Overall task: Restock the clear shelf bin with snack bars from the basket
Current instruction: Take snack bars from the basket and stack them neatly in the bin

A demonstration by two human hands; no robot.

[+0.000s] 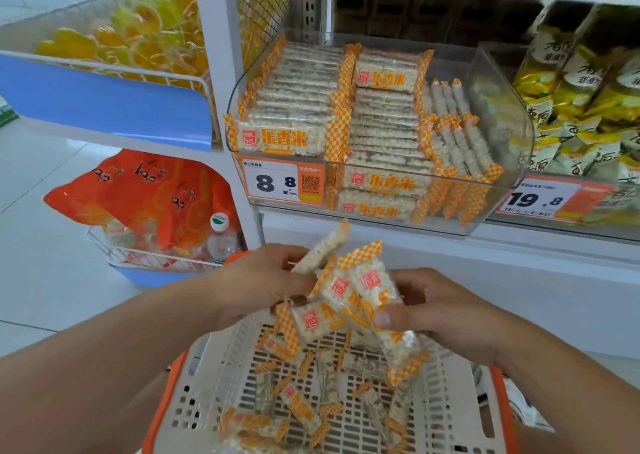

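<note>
Both hands hold a bunch of snack bars, white puffed-rice bars in clear wrappers with orange checkered ends, just above the basket. My left hand grips the bunch from the left, and my right hand pinches it from the right with the thumb on top. More loose bars lie on the floor of the beige and orange basket. The clear shelf bin stands on the shelf above, with rows of the same bars filling its left and middle.
A white shelf post stands left of the bin. Wire baskets of yellow sweets and orange bags hang further left. Yellow-and-white snack bags fill the neighbouring bin on the right. Price tags front the shelf edge.
</note>
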